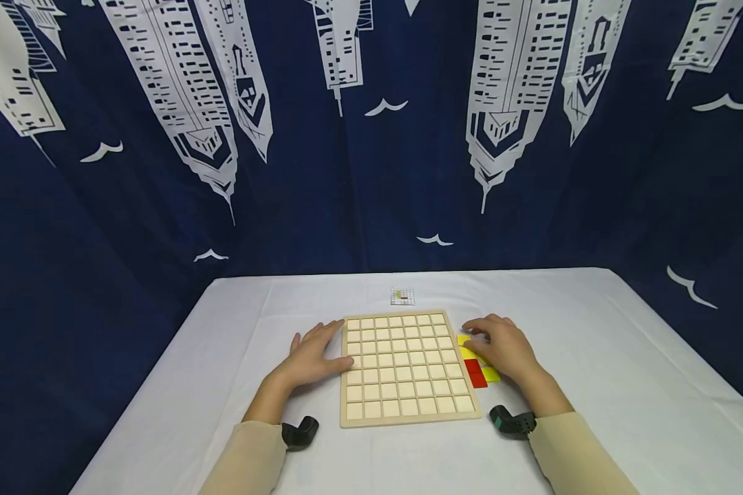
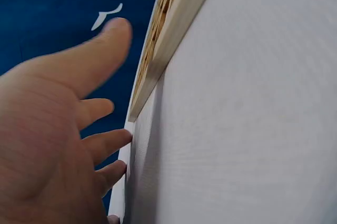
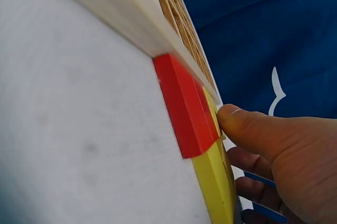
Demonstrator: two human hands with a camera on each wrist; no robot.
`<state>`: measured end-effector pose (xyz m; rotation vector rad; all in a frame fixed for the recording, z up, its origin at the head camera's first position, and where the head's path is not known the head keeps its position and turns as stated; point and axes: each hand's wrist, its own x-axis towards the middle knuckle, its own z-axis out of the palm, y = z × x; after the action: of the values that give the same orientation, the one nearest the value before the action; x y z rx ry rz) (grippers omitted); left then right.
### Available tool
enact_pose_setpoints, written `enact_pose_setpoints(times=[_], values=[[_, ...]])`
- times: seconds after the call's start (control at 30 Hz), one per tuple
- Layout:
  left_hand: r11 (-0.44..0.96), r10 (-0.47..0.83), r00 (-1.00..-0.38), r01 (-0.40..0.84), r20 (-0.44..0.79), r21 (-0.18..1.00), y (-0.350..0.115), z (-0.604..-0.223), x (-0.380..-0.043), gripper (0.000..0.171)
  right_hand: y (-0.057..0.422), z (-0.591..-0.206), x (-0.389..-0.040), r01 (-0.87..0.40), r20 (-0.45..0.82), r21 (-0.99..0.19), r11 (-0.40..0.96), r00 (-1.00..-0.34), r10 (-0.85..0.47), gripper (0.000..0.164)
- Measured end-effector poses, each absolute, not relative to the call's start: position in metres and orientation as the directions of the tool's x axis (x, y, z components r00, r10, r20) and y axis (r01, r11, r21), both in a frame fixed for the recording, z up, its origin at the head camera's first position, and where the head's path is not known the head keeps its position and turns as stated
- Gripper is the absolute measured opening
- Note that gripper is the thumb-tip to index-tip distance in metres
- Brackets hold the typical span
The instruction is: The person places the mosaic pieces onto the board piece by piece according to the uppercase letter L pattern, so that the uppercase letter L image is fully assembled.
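Showing the board (image 1: 402, 375) flat on the white cloth (image 1: 594, 337), far rim toward the curtain (image 1: 359, 179), turned slightly counterclockwise. Board looks near square, so can't call a long axis. Red tiles (image 1: 475, 373) touch the board's right side, long axis running along that rim, near to far. Yellow tiles (image 1: 490, 375) sit right of the board too: some just past the red toward the far corner, some on the red's outer side.

Left hand (image 1: 312, 357): at board's left rim, fingers straight and spread, thumb out over the rim, gripping nothing. Thumb contact: can't tell.

Right hand (image 1: 501, 347): right of board, over the yellow. Fingers loosely bent, thumb and index parted, thumb tip at a yellow tile; no grip visible.

Surface: cloth lightly creased, runs out all round the board. Small gridded card (image 1: 402, 296) just beyond the far rim, with yellow and red marks. Curtain behind is dark blue, pale upside-down buildings and birds.

Looks: board is pale wood, raised rim, grid of square cells. Red tiles glossy, thin, seam across. Yellow tiles bright, partly hidden by the right hand, so can't count.
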<state>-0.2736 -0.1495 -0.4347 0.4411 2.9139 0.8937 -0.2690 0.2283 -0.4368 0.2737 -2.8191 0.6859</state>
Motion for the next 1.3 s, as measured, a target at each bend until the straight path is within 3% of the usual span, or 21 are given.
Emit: enact_pose_setpoints(times=[0.5,0.9,1.3], values=[[0.754,0.357,-0.934,0.304,0.025,0.582,-0.149,-0.447,-0.279,0.085,0.229,-0.44,-0.271,-0.208,0.26,-0.452,0.867,-0.961,-0.095,0.017],[0.767,0.357,-0.933,0.325,0.054,0.553,-0.151,-0.453,-0.28,0.084,0.24,-0.433,-0.27,-0.217,0.136,-0.527,0.822,-0.976,-0.171,0.023],[0.773,0.356,-0.933,0.324,0.049,0.545,-0.151,-0.453,-0.28,0.084,0.24,-0.436,-0.271,-0.246,0.196,-0.51,0.824,-0.966,-0.167,0.021]])
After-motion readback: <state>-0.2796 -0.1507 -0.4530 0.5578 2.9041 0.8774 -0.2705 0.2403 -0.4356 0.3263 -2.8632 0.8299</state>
